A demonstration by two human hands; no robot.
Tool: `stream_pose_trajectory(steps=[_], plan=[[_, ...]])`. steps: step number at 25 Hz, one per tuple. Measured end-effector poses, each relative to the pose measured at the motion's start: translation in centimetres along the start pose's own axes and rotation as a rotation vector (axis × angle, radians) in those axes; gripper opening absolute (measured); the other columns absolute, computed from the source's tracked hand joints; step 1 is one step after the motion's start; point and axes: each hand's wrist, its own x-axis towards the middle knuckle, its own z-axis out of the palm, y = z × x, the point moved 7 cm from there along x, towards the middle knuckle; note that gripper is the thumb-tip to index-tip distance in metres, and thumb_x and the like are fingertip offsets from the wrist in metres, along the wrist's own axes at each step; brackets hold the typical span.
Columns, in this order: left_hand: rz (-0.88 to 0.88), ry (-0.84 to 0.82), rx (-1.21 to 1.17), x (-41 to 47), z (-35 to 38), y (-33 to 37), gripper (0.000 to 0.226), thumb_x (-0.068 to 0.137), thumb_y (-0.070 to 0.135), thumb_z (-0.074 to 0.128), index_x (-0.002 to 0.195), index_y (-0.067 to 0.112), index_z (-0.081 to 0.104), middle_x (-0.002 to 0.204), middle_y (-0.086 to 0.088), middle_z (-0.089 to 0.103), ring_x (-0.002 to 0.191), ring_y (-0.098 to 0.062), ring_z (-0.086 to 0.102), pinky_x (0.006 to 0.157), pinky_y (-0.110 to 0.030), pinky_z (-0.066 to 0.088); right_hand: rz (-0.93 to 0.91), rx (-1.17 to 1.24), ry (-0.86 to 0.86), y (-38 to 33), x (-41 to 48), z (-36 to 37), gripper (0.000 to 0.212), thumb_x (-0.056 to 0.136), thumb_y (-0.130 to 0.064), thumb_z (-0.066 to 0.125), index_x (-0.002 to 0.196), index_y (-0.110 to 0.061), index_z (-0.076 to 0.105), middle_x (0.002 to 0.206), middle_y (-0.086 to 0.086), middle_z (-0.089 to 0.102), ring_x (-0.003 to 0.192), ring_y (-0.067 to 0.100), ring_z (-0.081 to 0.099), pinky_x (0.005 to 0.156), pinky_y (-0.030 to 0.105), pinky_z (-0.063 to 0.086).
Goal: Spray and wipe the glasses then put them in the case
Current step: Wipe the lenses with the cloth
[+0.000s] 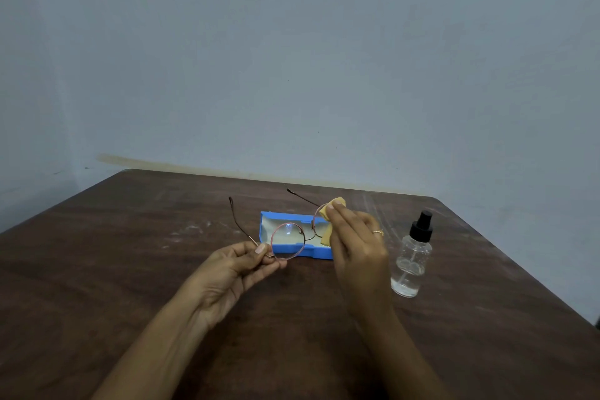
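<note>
Thin-rimmed round glasses (287,240) with both temple arms unfolded are held above the table. My left hand (238,273) pinches the rim of the left lens at its lower corner. My right hand (354,243) presses a yellow cloth (328,212) onto the right lens, which is mostly hidden behind the cloth and fingers. Behind the glasses an open blue case (311,252) with a pale lining lies on the table. A clear spray bottle (411,258) with a black nozzle stands upright to the right of my right hand.
A dark wooden table (130,253) carries everything, with faint white smudges near its back left. A blue-grey wall (292,58) rises just behind the far edge. The table's right edge slants close to the bottle's side.
</note>
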Motion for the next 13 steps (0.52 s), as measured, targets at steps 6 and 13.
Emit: stream_pose_trajectory(steps=[6, 13], plan=[[-0.022, -0.006, -0.055, 0.0, 0.0, -0.1, 0.02, 0.088, -0.006, 0.042, 0.073, -0.007, 0.056, 0.06, -0.018, 0.069, 0.06, -0.02, 0.071, 0.055, -0.019, 0.057, -0.07, 0.062, -0.067, -1.4, -0.5, 0.8, 0.03, 0.084, -0.004, 0.049, 0.109, -0.004, 0.066, 0.113, 0.007, 0.067, 0.098, 0.015, 0.047, 0.088, 0.022, 0.041], [-0.009, -0.008, -0.05, 0.1, -0.2, 0.0, 0.018, 0.088, -0.005, 0.042, 0.076, -0.008, 0.056, 0.06, -0.017, 0.069, 0.061, -0.02, 0.071, 0.055, -0.019, 0.057, -0.038, 0.032, -0.046, -0.4, -0.4, 0.7, 0.03, 0.083, -0.004, 0.048, 0.107, -0.004, 0.067, 0.11, 0.006, 0.069, 0.094, 0.016, 0.047, 0.084, 0.02, 0.04]])
